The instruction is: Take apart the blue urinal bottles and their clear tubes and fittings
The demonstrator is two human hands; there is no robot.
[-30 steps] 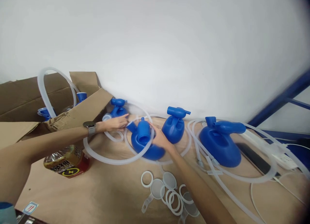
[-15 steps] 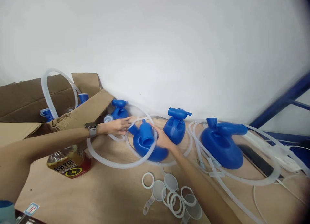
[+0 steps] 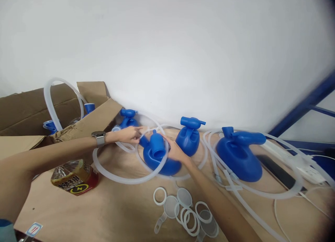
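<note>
A blue plastic urinal bottle stands in front of me, its spout at upper left and a blue funnel-shaped adapter on top. My right hand grips the bottle from its right side, fingers partly hidden behind it. Just left of the spout is my left hand, index finger stretched out and the other fingers bent by the spout rim; whether they touch it is unclear. A clear hose loops around and in front of the bottle. Other blue urinal bottles stand behind left, behind right and far right.
White rings and translucent lids lie at the front. An open cardboard box with blue parts and hose stands left, near a red-labelled drink bottle. At right are a phone, power strip and cables.
My left hand's fingers have bent more at the spout, with the index finger still extended. My right hand keeps its grip. The view has shifted slightly.
</note>
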